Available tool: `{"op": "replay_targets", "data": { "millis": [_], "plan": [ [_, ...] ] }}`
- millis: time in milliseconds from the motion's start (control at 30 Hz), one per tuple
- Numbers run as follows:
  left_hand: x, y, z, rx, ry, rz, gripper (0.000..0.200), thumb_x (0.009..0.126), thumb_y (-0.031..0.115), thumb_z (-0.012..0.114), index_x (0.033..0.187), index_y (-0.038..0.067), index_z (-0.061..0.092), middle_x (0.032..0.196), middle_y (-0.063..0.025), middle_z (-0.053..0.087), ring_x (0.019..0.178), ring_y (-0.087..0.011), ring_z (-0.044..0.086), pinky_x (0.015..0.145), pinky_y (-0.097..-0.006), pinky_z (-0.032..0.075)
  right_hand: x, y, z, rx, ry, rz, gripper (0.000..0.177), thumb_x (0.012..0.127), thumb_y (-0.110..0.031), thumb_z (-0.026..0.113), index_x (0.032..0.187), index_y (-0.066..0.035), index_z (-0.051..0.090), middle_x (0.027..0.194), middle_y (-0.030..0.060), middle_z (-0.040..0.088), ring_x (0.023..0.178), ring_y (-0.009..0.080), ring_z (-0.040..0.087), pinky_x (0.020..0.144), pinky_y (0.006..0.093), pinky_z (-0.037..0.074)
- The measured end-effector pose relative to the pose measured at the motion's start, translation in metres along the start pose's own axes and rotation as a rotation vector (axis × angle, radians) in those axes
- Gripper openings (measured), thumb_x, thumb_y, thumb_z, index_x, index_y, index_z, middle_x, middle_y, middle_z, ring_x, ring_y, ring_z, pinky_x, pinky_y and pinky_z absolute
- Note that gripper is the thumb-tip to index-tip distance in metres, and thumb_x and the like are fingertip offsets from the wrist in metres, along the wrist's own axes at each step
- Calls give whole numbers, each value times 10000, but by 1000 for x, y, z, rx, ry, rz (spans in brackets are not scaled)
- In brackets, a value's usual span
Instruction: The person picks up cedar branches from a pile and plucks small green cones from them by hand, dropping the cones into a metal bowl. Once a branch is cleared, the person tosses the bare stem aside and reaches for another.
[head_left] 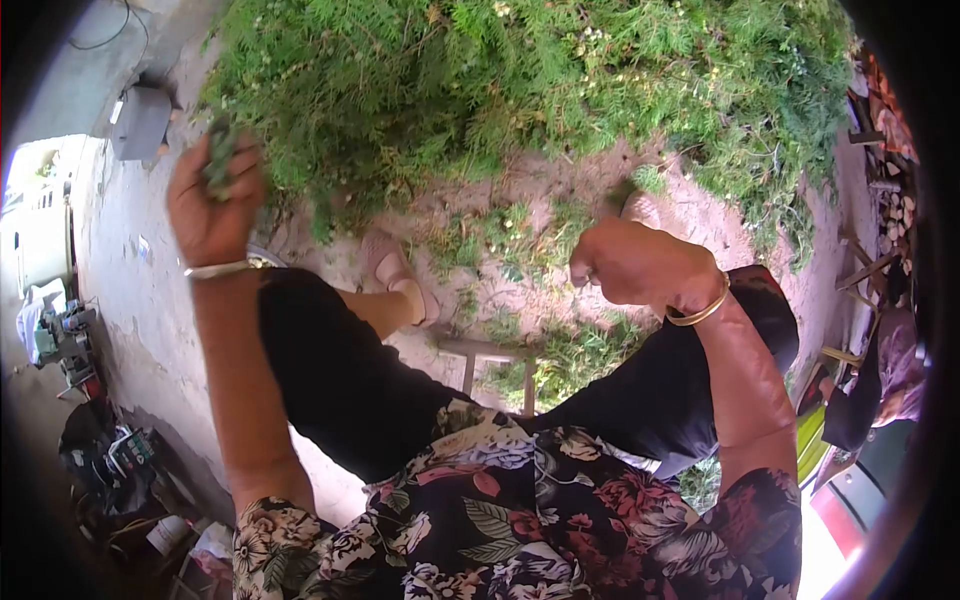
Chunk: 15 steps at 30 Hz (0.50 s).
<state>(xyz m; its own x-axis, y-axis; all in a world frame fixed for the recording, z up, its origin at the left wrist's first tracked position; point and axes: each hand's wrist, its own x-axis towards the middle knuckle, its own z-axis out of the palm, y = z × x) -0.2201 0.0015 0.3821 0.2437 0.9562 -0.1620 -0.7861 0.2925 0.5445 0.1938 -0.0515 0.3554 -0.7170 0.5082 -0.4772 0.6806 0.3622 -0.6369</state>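
My left hand (215,195), raised at the left by the wall, has its fingers curled round a small bunch of green sprigs (220,158). Over my right knee, my right hand (640,262) is closed in a pinch with its back toward me. Whatever its fingers may hold is hidden. A large heap of feathery green branches (520,90) spreads on the ground beyond both hands. Small yellowish bits dot the foliage. Loose green clippings (500,240) lie scattered between my feet.
A wooden stool or frame (485,350) stands between my legs. To the left runs a plastered wall (150,270) with a grey box (142,122). Assorted clutter (120,450) fills the lower left. At the right are stacked wood (890,215) and a seated person (880,380).
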Motion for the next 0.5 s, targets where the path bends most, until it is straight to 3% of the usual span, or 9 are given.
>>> {"op": "replay_targets", "data": {
  "millis": [33, 133, 200, 233, 267, 300, 333, 433, 500],
  "plan": [
    [-22, 16, -8, 169, 215, 125, 247, 890, 119, 538, 1088, -29, 533, 951, -191, 547, 687, -155, 453, 484, -216, 368, 0, 2, 9, -65, 21, -19, 230, 609, 50, 516, 798, 42, 647, 695, 215, 612, 676, 350, 632, 620, 416, 504],
    [-81, 47, -57, 521, 663, 271, 228, 864, 140, 581, 1010, -35, 566, 879, -175, 597, 665, -189, 545, 523, -272, 460, 3, -2, 24, -339, 100, 128, 84, 615, 11, 562, 681, 28, 611, 667, 205, 591, 671, 369, 613, 607, 434, 482],
    [-118, 41, -81, 917, 966, 336, 230, 838, 141, 617, 945, -62, 611, 849, -123, 615, 687, -171, 578, 560, -296, 497, 3, 7, 30, -322, 181, 63, 30, 620, -12, 583, 621, 16, 573, 657, 200, 584, 657, 376, 606, 590, 447, 470],
    [-150, 59, -131, 1419, 826, 166, 268, 811, 159, 668, 961, -62, 641, 852, -99, 631, 703, -140, 583, 580, -297, 508, 3, 7, 29, -314, 203, 40, 32, 623, -18, 585, 617, 12, 579, 645, 202, 580, 647, 380, 601, 587, 450, 466],
    [-162, 59, -148, 1478, 1103, 23, 321, 793, 169, 700, 1043, -27, 650, 908, -107, 656, 771, -144, 592, 678, -315, 525, 3, 7, 28, -307, 225, 17, 36, 627, -25, 588, 612, 8, 584, 632, 205, 576, 638, 384, 596, 583, 454, 462],
    [-184, 63, -179, 1934, 977, 20, 365, 782, 180, 708, 1094, 2, 647, 1009, -134, 666, 873, -192, 619, 802, -319, 499, 3, 7, 28, -303, 224, 17, 36, 627, -25, 588, 612, 8, 584, 632, 205, 576, 638, 384, 596, 583, 454, 462],
    [-205, 72, -204, 2178, 945, -84, 411, 762, 194, 722, 1114, -1, 636, 1080, -168, 652, 983, -228, 620, 882, -327, 461, 2, 7, 28, -284, 207, 33, 46, 625, -33, 592, 602, 6, 582, 616, 205, 568, 632, 389, 591, 573, 454, 457],
    [-244, 92, -259, 2023, 948, -200, 421, 746, 180, 719, 1115, -3, 636, 1090, -185, 645, 977, -238, 633, 886, -333, 464, -1, 11, 33, -308, 173, 70, 64, 617, -50, 603, 588, 3, 582, 592, 205, 558, 621, 396, 585, 553, 456, 448],
    [-251, 98, -266, 1871, 1119, -431, 374, 754, 113, 678, 1109, 4, 632, 1101, -187, 636, 948, -237, 640, 890, -347, 473, -4, 13, 37, -348, 160, 88, 71, 611, -58, 610, 583, 2, 583, 584, 204, 555, 616, 397, 582, 543, 457, 445]
  ]
}}
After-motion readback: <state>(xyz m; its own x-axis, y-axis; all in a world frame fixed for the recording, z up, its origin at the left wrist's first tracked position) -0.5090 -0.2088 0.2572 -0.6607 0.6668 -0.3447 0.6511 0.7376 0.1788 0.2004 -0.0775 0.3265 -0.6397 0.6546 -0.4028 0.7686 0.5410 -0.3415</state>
